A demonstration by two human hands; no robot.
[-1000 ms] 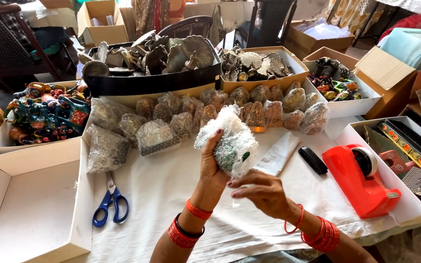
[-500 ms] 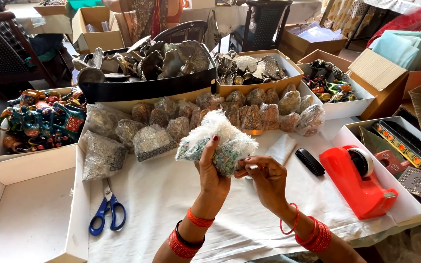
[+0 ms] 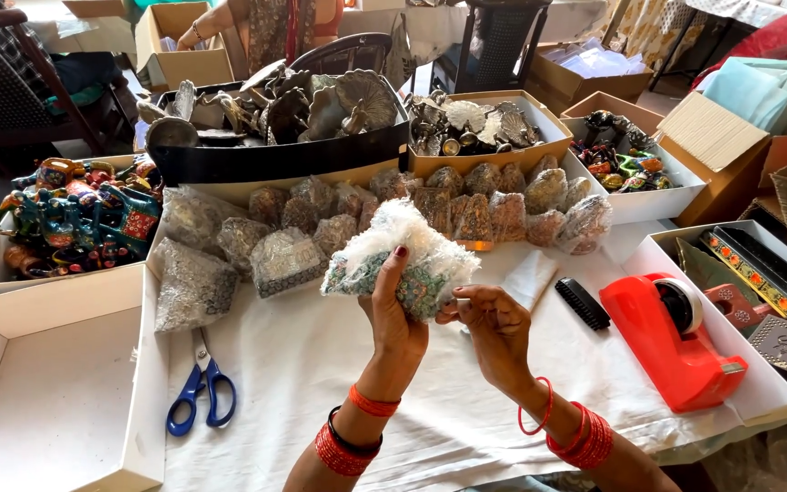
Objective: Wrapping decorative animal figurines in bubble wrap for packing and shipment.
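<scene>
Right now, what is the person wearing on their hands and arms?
Both arms are bare, with no sleeves showing. The left hand has dark red polish on the thumbnail; its wrist carries an orange bangle, a black one and a stack of red ones. The right hand has a thin red bangle at the wrist and a thick stack of red ones further up the forearm.

Both forearms come up from the bottom edge, centre of frame, angled slightly toward each other. My left hand (image 3: 395,319) is raised, back of hand to camera, fingers curled closed in a grip, thumb pointing up with a dark-painted nail. My right hand (image 3: 494,330) sits just right of it and a bit lower, fingers bent inward in a pinch, fingertips up near the left hand's. The hands are nearly touching. Red bangles on both wrists, plus one dark band on the left.
</scene>
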